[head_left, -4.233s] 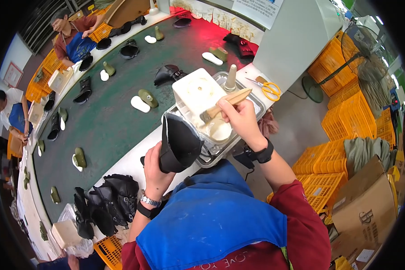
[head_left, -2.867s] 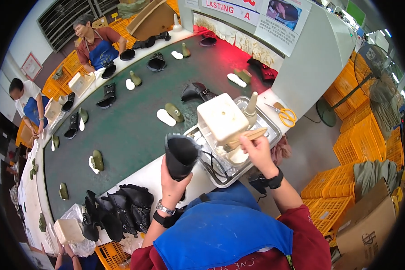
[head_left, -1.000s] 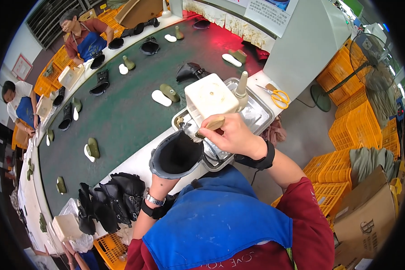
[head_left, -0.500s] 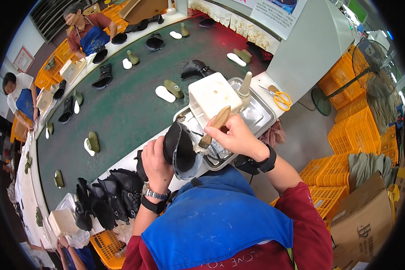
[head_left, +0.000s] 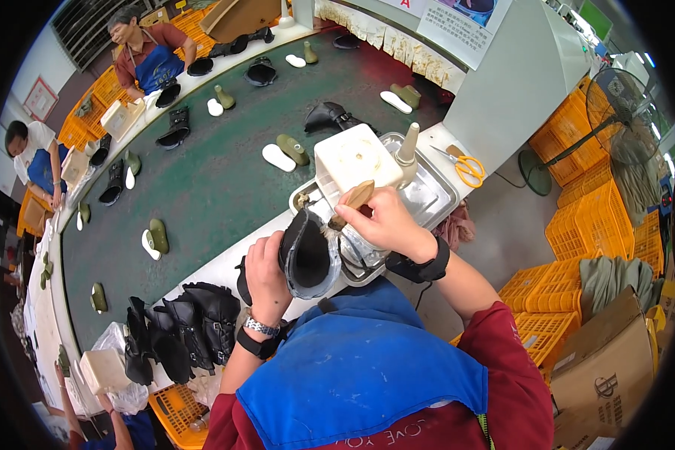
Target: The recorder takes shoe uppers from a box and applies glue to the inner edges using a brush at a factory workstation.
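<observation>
Your left hand (head_left: 266,276) curls around the black leather-look boot (head_left: 294,251), mouth tilted toward you; your right hand (head_left: 386,217) pinches the flat wooden-handled brush (head_left: 361,196), bristles at the boot's grey rim, contact unclear; white boxy plastic tub (head_left: 355,159) just beyond right hand; black buckled boots (head_left: 219,324) left of left hand.

Brush (head_left: 361,197) in right hand (head_left: 385,220), earlier apart from black boot (head_left: 310,259), now at boot's rim; co-worker's hand (head_left: 59,373), lower left, now at olive shoe form (head_left: 64,360); red glow (head_left: 388,66) dimmer.
</observation>
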`<move>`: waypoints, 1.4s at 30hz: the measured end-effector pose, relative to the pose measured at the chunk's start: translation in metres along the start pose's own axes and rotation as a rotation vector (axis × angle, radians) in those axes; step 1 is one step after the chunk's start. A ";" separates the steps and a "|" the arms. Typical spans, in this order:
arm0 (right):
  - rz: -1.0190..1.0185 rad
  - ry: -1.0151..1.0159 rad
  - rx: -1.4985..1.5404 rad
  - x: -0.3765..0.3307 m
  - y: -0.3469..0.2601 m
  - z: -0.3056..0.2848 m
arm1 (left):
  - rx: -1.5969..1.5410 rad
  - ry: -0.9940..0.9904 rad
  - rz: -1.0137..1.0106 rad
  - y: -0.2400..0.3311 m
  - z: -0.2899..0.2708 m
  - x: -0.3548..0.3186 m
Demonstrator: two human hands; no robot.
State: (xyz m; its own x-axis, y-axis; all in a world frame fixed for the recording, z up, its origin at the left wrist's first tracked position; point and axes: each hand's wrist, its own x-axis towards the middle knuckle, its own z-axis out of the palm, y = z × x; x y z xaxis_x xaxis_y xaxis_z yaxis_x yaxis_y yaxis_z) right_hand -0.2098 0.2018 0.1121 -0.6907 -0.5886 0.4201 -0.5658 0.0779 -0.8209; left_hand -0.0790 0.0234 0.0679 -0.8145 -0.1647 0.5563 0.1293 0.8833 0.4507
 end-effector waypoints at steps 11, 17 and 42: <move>-0.189 0.091 0.088 -0.003 0.003 -0.001 | -0.726 -0.435 -0.454 -0.001 -0.001 -0.001; 0.268 0.176 0.539 0.005 0.001 -0.007 | -0.794 -0.570 -0.600 0.002 -0.006 0.001; 0.447 0.374 0.376 -0.010 0.048 -0.049 | -0.868 -0.375 -0.681 -0.066 0.007 0.024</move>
State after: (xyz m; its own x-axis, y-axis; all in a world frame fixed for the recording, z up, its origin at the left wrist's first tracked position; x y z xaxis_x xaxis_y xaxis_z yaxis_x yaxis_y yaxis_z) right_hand -0.2519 0.2511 0.0873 -0.9683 -0.2425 0.0601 -0.0429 -0.0755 -0.9962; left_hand -0.1111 -0.0360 0.0465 -0.9620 -0.2212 -0.1603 -0.1734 0.0412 0.9840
